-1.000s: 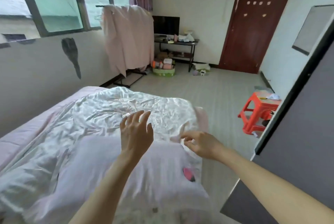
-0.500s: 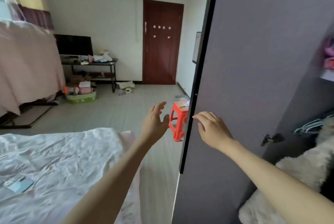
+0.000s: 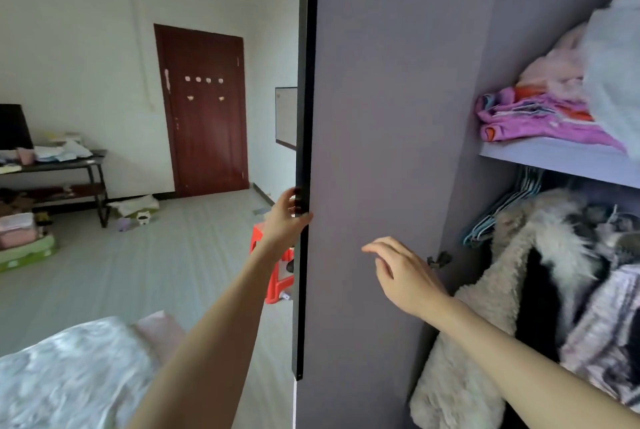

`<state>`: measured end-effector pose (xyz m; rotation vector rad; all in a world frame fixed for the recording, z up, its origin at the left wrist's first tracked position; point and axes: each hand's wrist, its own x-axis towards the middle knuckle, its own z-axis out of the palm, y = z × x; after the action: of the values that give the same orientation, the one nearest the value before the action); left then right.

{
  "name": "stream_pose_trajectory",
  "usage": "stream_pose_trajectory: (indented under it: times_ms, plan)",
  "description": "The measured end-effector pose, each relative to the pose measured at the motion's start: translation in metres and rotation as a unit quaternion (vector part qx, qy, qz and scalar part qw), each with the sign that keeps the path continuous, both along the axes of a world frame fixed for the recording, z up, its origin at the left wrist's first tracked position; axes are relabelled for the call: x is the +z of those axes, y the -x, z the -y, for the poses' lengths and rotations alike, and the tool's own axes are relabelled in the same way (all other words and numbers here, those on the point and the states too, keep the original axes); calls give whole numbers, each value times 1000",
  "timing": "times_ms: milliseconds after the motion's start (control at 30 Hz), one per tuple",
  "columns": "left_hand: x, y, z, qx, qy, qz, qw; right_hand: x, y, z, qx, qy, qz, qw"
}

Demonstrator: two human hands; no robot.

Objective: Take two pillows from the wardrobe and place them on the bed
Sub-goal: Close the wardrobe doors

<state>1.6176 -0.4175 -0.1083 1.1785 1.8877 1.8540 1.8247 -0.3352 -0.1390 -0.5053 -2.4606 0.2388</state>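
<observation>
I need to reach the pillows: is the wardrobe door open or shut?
Open: the wardrobe door stands swung out, left hand on its edge, the shelf showing.

The open wardrobe door (image 3: pixel 381 151) stands in the middle, the bed (image 3: pixel 69 376) low to its left and the stool (image 3: pixel 273 266) behind its edge. Right of it, folded clothes (image 3: pixel 536 117) lie on a shelf (image 3: pixel 554 158), with hanging coats (image 3: pixel 554 272) beneath

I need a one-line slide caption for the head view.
Left hand grips the open wardrobe door edge; right hand hovers empty.
</observation>
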Motion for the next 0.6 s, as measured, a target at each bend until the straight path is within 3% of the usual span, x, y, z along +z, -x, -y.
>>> stream_pose_trajectory:
  times_ms: [200,367,600]
  plan:
    - [-2,-20,14,11,11,-77,997,0,-16,19,-9,23,-15,1000]
    - [-10,-79,28,-9,-27,-95,995,8,-43,37,-16,60,-90,994]
    - [-24,-193,22,-146,-60,-183,970,34,-125,41,-12,70,-206,976]
